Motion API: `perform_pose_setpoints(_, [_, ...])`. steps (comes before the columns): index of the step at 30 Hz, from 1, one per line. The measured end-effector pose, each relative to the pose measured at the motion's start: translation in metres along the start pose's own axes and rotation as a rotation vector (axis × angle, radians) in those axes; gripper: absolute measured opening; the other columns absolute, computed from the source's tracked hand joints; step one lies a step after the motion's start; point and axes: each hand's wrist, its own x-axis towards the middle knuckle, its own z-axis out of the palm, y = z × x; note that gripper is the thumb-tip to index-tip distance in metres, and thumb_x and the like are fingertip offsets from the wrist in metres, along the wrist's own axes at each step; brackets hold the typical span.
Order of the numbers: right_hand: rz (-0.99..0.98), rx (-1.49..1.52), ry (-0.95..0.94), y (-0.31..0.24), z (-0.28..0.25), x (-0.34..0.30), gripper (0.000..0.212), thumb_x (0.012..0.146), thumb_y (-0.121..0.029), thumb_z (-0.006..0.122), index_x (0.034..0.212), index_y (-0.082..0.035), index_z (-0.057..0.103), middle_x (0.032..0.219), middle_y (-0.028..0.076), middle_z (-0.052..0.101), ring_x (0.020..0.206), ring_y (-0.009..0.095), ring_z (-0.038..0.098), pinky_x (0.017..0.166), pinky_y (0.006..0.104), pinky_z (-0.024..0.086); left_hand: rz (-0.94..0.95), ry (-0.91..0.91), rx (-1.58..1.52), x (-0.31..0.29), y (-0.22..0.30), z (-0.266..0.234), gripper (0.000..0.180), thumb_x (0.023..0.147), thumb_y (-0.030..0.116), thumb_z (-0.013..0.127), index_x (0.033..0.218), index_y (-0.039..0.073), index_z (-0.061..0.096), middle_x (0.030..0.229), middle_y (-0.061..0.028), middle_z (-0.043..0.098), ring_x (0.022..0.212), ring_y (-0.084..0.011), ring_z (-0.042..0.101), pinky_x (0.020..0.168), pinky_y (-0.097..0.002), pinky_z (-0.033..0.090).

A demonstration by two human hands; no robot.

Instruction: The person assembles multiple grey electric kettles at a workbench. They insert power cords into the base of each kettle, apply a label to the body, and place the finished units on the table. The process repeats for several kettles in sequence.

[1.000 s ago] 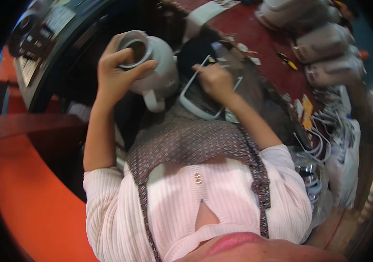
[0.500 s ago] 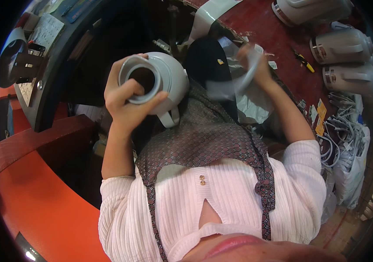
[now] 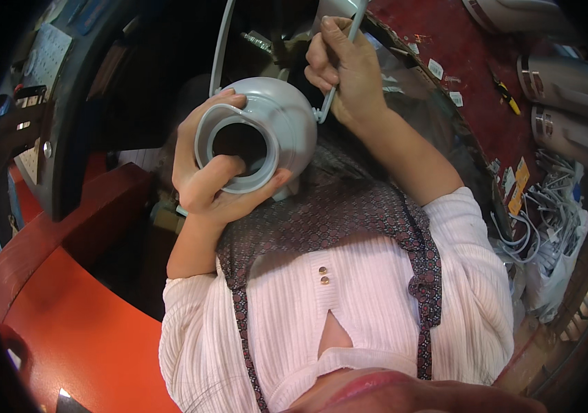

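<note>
A pale grey vacuum jug [image 3: 294, 131] lies tilted over my lap, its round dark mouth toward me. My left hand [image 3: 204, 162] grips the jug's rim, one finger bent into the opening and the others around the outside. My right hand [image 3: 349, 76] is closed on one arm of a thin grey carrying handle [image 3: 326, 104]. That arm's lower end meets a small knob on the jug's right side. The handle's other arm comes down to the left side, close to my left fingers; its top runs out of view. Beneath lies my dark patterned apron [image 3: 308, 220].
On the red tabletop [image 3: 445, 41] at the right stand several finished-looking grey jugs [image 3: 562, 82], and a yellow-and-black hand tool [image 3: 507, 96] lies there. Below is a clear bag of grey handles [image 3: 552, 234]. An orange surface [image 3: 87, 337] and black machine edge [image 3: 67, 151] flank my left.
My right hand has brought the grey handle from the right over to the jug, one end now at its side. The jug has shifted slightly right in my left hand.
</note>
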Motion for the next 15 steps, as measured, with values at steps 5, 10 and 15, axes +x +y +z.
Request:
perform_pose_setpoints(5, [0.141,-0.312,-0.157,0.016,0.012,-0.005,0.017,0.100,-0.019,0.057,0.105,-0.003,0.054,0.113,0.013,0.064,0.100,0.015,0.059,0.082,0.0259,0.047,0.024,-0.088,-0.202,0.000,0.006,0.004,0.054,0.065,0.040,0.089,0.060,0.006,0.048,0.112,-0.0302,0.061,0.110,-0.0465,0.062,0.092,-0.0565,0.051])
perform_pose_setpoints(10, [-0.396,-0.427,-0.371,0.030,-0.007,0.004,0.021,0.094,-0.012,0.063,0.111,-0.005,0.053,0.124,0.015,0.062,0.112,0.020,0.060,0.100,0.0328,0.045,0.047,0.112,-0.145,-0.003,-0.018,0.003,0.048,0.081,0.042,0.077,0.102,0.006,0.054,0.113,-0.0218,0.062,0.110,-0.0361,0.062,0.099,-0.0496,0.047])
perform_pose_setpoints(15, [0.182,-0.438,-0.118,0.017,-0.005,0.018,0.034,0.099,-0.016,0.054,0.129,0.000,0.049,0.129,0.017,0.061,0.120,0.025,0.058,0.105,0.0373,0.043,-1.000,0.165,-0.556,-0.030,-0.075,0.012,0.053,0.092,0.016,0.066,0.135,-0.002,0.041,0.079,-0.0053,0.059,0.072,-0.0112,0.057,0.068,-0.0268,0.048])
